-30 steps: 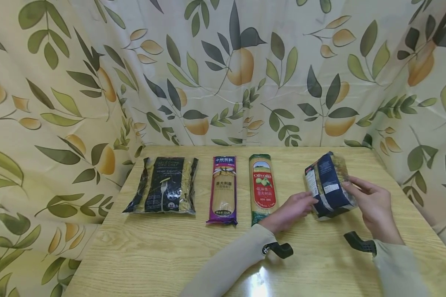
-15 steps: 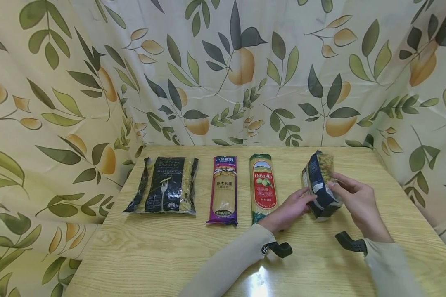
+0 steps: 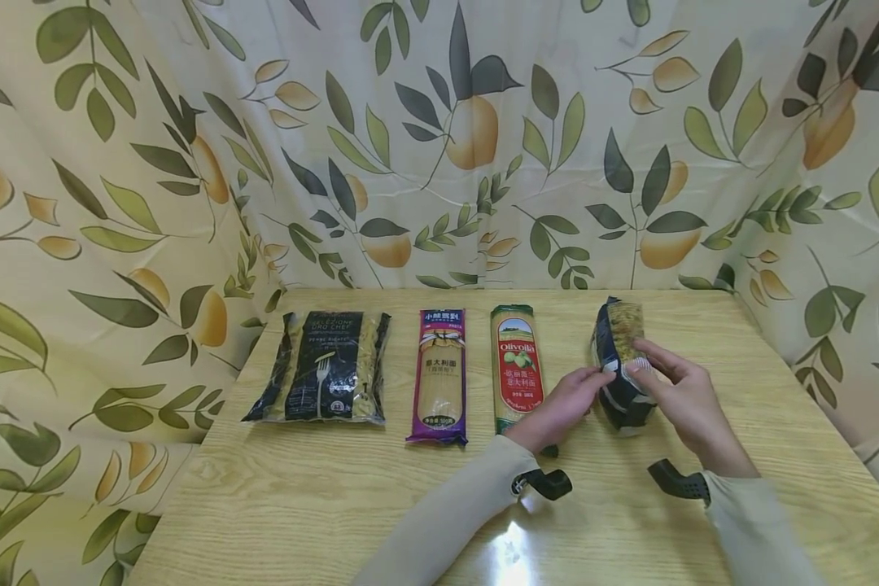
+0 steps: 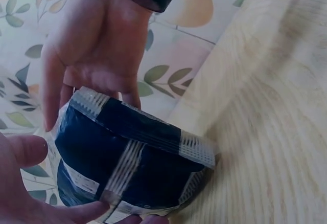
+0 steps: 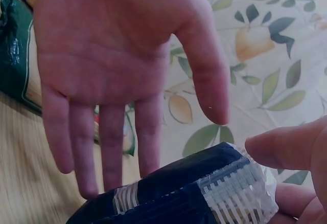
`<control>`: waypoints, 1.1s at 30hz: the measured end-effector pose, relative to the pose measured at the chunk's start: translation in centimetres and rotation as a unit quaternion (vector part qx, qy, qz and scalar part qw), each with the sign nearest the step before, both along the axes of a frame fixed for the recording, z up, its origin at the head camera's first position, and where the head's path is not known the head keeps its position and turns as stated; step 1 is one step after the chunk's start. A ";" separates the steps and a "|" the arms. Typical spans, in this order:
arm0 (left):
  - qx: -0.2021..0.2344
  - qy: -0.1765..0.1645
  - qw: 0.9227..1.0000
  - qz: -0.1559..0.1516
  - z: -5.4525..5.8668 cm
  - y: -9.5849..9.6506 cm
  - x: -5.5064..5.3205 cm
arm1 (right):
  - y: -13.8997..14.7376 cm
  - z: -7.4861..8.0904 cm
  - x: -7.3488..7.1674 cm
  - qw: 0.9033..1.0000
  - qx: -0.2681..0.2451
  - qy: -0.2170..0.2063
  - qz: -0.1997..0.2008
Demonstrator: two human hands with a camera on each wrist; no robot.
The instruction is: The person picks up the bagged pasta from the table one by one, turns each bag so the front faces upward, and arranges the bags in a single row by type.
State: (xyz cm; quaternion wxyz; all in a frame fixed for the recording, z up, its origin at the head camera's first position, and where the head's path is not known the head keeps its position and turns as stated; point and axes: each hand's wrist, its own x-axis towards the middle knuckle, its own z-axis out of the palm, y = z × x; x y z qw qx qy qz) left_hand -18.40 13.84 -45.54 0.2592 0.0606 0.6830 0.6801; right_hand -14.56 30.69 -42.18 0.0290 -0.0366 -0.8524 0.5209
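A dark blue pasta bag [image 3: 626,409] with a clear side showing short pasta stands tilted on the table's right part. My right hand [image 3: 677,391] grips its right side; in the right wrist view the thumb and fingers lie around a striped corner of the bag [image 5: 173,198]. My left hand [image 3: 566,400] touches the bag's left side, its fingers mostly straight. In the left wrist view the bag's folded end [image 4: 145,132] faces the camera, between both hands. The bag's front is turned away from the head view.
To the left lie a red and green spaghetti pack [image 3: 516,358], partly behind my left hand, a purple pasta pack [image 3: 440,378] and a large black penne bag [image 3: 322,366]. A leaf-patterned curtain [image 3: 439,203] surrounds the wooden table [image 3: 300,496] at the back and sides.
The pasta bag has turned and shifted left, its labelled face swinging out of sight and its clear side coming into view. My right hand moved left with it; the left hand moved slightly left.
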 end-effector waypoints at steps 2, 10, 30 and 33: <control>0.005 0.001 1.000 0.008 0.1 -0.1 -0.1 | -0.3 0.0 0.0 1.000 0.004 0.002 0.008; 0.006 -0.007 0.999 0.041 0.2 -0.2 -0.3 | -1.5 0.1 -0.1 0.999 -0.012 0.002 0.034; 0.083 -0.036 0.996 0.012 -0.1 -1.0 -0.9 | -2.5 -0.9 -0.4 0.999 -0.020 -0.010 0.044; 0.081 -0.040 0.996 0.008 -0.2 -1.2 -0.9 | -2.5 -1.0 -0.3 0.998 -0.023 -0.004 0.054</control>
